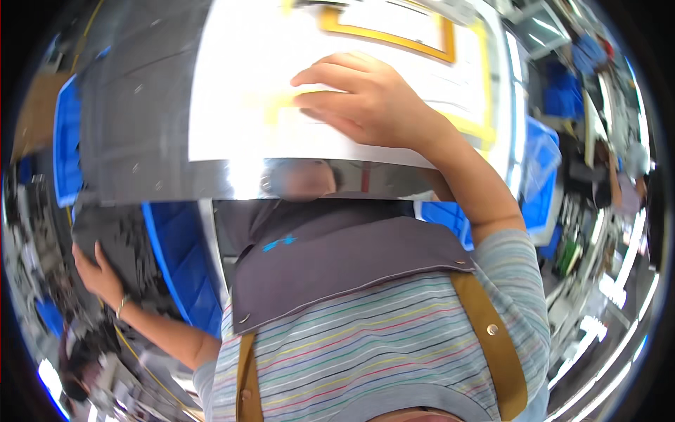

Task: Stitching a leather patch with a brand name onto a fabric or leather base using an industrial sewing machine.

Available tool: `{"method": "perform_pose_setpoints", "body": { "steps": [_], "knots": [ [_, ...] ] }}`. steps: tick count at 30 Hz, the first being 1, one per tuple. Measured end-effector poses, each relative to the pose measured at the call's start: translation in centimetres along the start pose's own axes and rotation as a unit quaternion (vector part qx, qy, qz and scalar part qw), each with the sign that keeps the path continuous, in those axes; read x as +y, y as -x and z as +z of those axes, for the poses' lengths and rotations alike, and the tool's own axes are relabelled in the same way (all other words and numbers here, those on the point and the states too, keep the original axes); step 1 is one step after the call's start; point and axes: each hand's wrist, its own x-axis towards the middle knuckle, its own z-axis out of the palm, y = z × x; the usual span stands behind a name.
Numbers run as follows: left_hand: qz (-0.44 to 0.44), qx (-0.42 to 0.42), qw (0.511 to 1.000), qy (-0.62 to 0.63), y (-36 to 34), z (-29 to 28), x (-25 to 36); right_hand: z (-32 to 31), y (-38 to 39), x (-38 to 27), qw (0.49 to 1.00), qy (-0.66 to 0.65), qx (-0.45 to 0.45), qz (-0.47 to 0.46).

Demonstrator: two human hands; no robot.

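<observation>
My right hand (pixel 369 98) hovers over or rests on a bright white sheet (pixel 232 133) on the worktop; I cannot tell which. Its fingers are bent but apart, slightly blurred, and nothing shows between them. Beyond it lies a yellow rectangular frame (pixel 447 42). Stretched out to the left, my left hand (pixel 100 278) has thumb and fingers spread beside a heap of dark, ragged-looking pieces (pixel 130 243). No object is visible in that hand, though its fingertips are small in view.
A shiny dark grey worktop (pixel 140 155) holds the sheet. Blue bins stand at its left edge (pixel 67 141), below it at left (pixel 184 264) and at the right (pixel 541 190), the last with clear plastic. Other people (pixel 77 366) are at the far left and right.
</observation>
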Motion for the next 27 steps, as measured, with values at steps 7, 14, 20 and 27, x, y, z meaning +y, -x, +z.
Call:
{"method": "perform_pose_setpoints", "body": {
  "steps": [7, 14, 20, 27],
  "knots": [
    [0.135, 0.141, 0.980, -0.039, -6.4, -2.1, 7.9, -13.2, 4.6, 1.5, 0.977, 0.100, -0.025, 0.187],
    [0.467, -0.014, 0.688, 0.555, -8.5, -12.4, 29.8, -7.9, 12.9, 3.8, 0.962, 0.026, -0.011, 0.271],
    [0.494, 0.164, 0.300, 0.800, -10.4, -19.4, 39.9, -6.0, 11.1, 2.5, 0.946, 0.007, 0.014, 0.324],
    [0.535, 0.063, 0.234, 0.809, -10.6, -22.0, 41.0, -7.4, 8.2, 3.1, 0.937, -0.022, -0.048, 0.344]
  ]
}}
